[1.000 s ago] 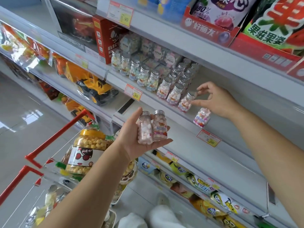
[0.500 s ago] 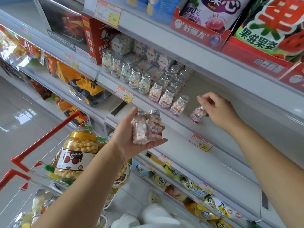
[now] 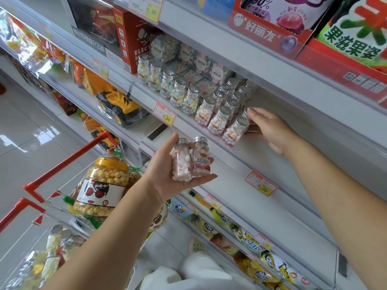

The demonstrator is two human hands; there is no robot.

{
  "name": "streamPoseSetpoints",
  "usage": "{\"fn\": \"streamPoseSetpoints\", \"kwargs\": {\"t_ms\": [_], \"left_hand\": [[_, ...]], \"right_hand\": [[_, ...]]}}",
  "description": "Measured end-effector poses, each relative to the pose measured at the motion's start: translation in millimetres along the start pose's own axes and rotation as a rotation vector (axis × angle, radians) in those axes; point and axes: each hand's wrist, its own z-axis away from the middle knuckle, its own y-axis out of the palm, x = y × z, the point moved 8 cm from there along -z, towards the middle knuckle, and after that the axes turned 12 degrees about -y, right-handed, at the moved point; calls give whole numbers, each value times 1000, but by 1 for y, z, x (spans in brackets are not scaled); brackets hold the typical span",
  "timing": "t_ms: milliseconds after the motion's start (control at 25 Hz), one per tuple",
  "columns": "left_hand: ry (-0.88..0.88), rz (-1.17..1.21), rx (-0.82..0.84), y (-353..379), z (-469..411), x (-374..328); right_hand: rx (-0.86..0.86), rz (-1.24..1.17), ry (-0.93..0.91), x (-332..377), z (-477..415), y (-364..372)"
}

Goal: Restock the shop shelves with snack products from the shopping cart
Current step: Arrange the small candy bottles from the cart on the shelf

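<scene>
Nearest, at seven to eight o'clock, the shopping cart point(image 3: 69, 162) is standing with its red bars toward the viewer. It is carrying a big yellow-lidded jar point(image 3: 102, 185) of puffed snack, and lower down more small silver-capped bottles, too blurred to count.

Near the centre, the left hand point(image 3: 165, 178) is cupping two candy bottles point(image 3: 182, 164) upright in its palm, fingers curling up beneath them. The label on the bottle toward three o'clock is showing print too soft to read.

Farther off, at two o'clock from that hand, the right hand point(image 3: 270, 130) is lying with fingers stretched out against the end of the bottle row point(image 3: 217, 114) on the middle shelf point(image 3: 240, 162). It is touching the bottles and gripping nothing that shows. The front bottle point(image 3: 235, 130) is standing just beside its thumb.

My reading is that the placing step is under way, with the row being squared up. The next move is calling for the right hand to come back toward seven o'clock, take a bottle from the left palm, and stand it on the bare shelf at the row's three o'clock side without knocking its neighbours.

On the shelf lip, one price tag point(image 3: 165, 116) is reading 3.80 and another point(image 3: 261, 186) 3.00. At eleven o'clock a red box point(image 3: 134, 38) is showing "ELEC", with an 8.90 tag point(image 3: 146, 9) above it.

Farthest, at one o'clock, a red display tray point(image 3: 261, 28) is bearing 好丽友, holding a bag point(image 3: 261, 3) marked 50%. Beside it a green bag point(image 3: 354, 42) is reading 果滋果姿.
</scene>
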Motion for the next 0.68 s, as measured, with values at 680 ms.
{"fn": "streamPoseSetpoints", "kwargs": {"t_ms": [680], "left_hand": [[-26,-37,48,6,-10,6]], "right_hand": [[-238,-74,65,-12,54,23]]}}
